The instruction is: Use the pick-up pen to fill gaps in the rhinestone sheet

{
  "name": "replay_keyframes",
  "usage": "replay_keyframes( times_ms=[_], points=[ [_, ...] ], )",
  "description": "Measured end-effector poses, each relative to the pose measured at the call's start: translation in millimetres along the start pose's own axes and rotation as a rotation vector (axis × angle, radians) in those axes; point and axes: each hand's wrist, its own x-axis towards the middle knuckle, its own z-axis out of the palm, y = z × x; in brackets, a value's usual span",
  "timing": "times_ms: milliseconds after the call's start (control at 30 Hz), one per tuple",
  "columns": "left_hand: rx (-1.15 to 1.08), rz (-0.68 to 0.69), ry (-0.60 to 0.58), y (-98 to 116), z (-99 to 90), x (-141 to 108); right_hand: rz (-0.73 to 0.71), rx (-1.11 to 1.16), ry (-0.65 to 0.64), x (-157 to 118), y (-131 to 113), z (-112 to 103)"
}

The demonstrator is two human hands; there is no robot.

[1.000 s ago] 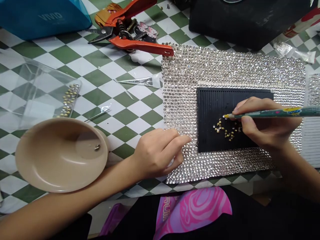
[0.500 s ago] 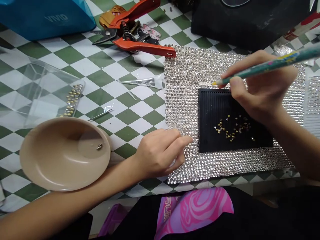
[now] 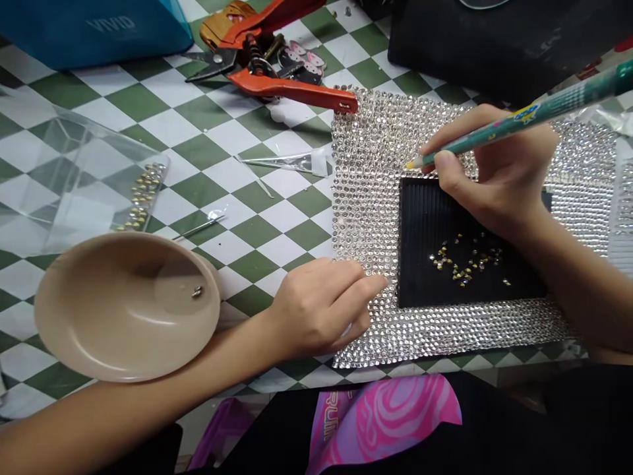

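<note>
My right hand grips a green pencil with a pale yellow tip. That tip hovers at or touches the rhinestone mat, just above the upper left corner of a black ridged tray; contact is hard to tell. Small gold and clear rhinestones lie scattered on the tray, which rests on the mat. My left hand is curled at the mat's left edge, index finger pointing toward the tray. A bit of something pale shows beneath its fingers, too hidden to name.
A beige bowl holding a small metallic piece stands by my left forearm. Behind it are a clear box with stones and thin tweezers. Orange-handled pruners overlap the mat's corner. A blue box and black case stand behind.
My right hand and the pencil have shifted slightly left along the tray's top edge. The view has moved a little; my left hand stays curled in the same place on the mat.
</note>
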Motion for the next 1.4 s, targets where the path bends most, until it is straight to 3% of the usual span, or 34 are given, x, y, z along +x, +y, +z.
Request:
replay_keyframes(
  times_ms=[300,433,533,700,900,1400],
  points=[
    [-0.005,-0.009,0.005,0.2,0.7,0.0,0.034,-0.037,0.047,-5.1,-10.0,-10.3],
    [-0.006,-0.01,0.0,-0.3,0.2,-0.4,0.104,-0.099,0.096,-30.0,-27.7,-26.2],
    [-0.006,-0.008,-0.001,-0.4,-0.5,-0.4,0.163,-0.022,0.079,-56.5,-34.4,-35.9],
    [0.013,-0.011,-0.021,0.2,-1.0,0.6,0.127,0.072,0.06,-84.7,-32.0,-41.1],
    [0.029,-0.002,-0.022,-0.3,-0.9,0.3,0.251,0.038,0.029,-86.0,-33.7,-37.4],
    [0.02,-0.014,-0.023,-0.3,-2.1,1.5,0.173,0.025,0.099,-83.8,-33.5,-32.2]
  ],
)
